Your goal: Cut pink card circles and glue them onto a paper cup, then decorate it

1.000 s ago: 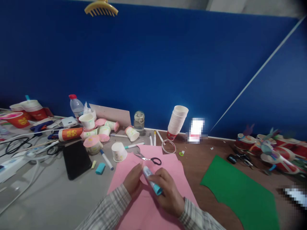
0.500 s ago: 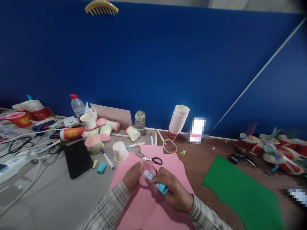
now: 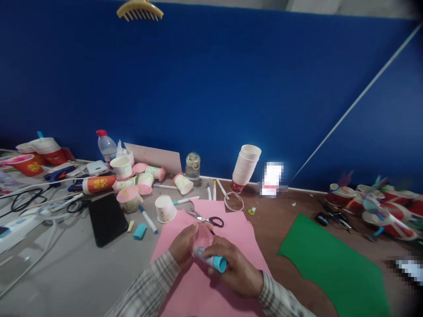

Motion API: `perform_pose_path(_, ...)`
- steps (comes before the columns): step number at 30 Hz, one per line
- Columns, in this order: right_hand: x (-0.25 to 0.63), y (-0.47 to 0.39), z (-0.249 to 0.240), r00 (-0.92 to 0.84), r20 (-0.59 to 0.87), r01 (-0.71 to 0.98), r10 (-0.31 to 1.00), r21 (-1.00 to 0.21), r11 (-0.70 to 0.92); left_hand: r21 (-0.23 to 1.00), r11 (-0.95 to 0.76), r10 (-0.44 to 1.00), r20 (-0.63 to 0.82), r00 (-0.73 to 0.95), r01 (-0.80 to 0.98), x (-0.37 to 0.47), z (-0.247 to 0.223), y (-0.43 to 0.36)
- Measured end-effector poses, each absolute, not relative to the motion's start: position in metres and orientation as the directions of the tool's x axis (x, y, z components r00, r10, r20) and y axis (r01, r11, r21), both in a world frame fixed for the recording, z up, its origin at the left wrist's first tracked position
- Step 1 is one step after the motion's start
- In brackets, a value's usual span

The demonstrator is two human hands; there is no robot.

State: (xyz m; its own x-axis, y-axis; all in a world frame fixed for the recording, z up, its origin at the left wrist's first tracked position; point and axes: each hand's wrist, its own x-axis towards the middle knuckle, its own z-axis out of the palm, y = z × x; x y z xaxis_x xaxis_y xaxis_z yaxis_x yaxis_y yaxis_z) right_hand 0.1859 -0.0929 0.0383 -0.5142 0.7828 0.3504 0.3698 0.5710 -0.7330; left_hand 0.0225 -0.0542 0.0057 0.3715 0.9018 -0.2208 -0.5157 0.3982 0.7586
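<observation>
My left hand grips a small pink paper piece by its edge, above a large pink sheet. In my right hand is a glue stick with a turquoise end, its other end against the lower part of the paper piece. Scissors with black handles lie on the sheet just beyond my hands, blades pointing left. A white paper cup stands at the sheet's upper left edge.
Left are a black phone, a turquoise cap, markers and several cups with pink paper. Behind stand a glass jar and a cup stack. Green paper and red-white cup crafts lie right.
My right hand has moved the glue stick slightly down and left along the pink piece. More of that piece shows now between my hands.
</observation>
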Motion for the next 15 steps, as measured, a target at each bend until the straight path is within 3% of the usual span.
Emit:
perform_pose_path(4, 0.185, -0.091, 0.036, -0.351, 0.427, 0.313, 0.833, -0.785, 0.535, 0.717, 0.433, 0.888, -0.234, 0.396, -0.547, 0.025, 0.008, -0.056)
perform_pose_path(10, 0.178, -0.09, 0.026, -0.342, 0.421, 0.392, 0.84, -0.748, 0.535, 0.64, 0.596, 0.788, -0.354, 0.503, -0.485, 0.026, 0.005, -0.056)
perform_pose_path(15, 0.179, -0.086, 0.026, -0.074, 0.33, 0.158, 0.941, -0.928, 0.338, 0.62, 0.545, 0.828, -0.292, 0.479, -0.564, 0.028, 0.014, -0.059)
